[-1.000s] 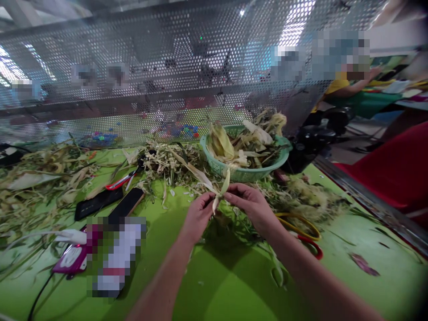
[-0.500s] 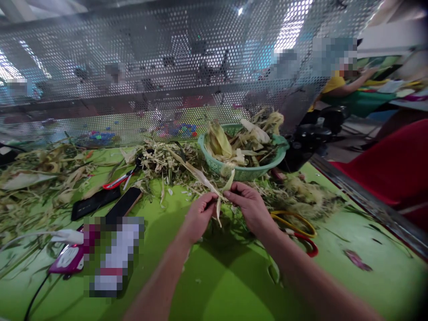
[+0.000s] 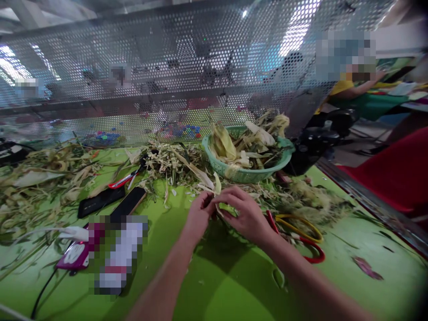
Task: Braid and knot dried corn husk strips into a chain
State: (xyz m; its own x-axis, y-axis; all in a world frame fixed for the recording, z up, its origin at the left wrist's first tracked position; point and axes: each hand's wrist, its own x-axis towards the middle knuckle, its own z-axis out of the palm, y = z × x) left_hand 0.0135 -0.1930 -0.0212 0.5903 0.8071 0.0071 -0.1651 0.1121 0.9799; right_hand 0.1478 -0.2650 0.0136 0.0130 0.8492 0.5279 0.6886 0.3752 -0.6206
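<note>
Pale strips of corn husk [image 3: 203, 177] rise from between my two hands, in front of a green basket [image 3: 249, 174] heaped with husks. My left hand [image 3: 199, 213] is closed, its thumb and fingers pinched on the base of the strips. Against it rests my right hand [image 3: 243, 214], fingers curved and touching the husk near the left fingertips. A short yellowish piece [image 3: 217, 183] stands up where the hands meet. Part of the husk is hidden behind the fingers.
Dry scraps [image 3: 167, 165] lie behind my hands, more husks [image 3: 43, 171] at left. Red-handled scissors [image 3: 123, 179], phones [image 3: 100, 201] and a magenta device [image 3: 73, 256] are on the left. Yellow and red scissor handles [image 3: 314, 249] lie right. A perforated metal screen [image 3: 150, 80] stands behind.
My right hand has moved left against my left hand, its fingers now over the husk strips. Less of the strips shows below the hands. The view has shifted slightly.
</note>
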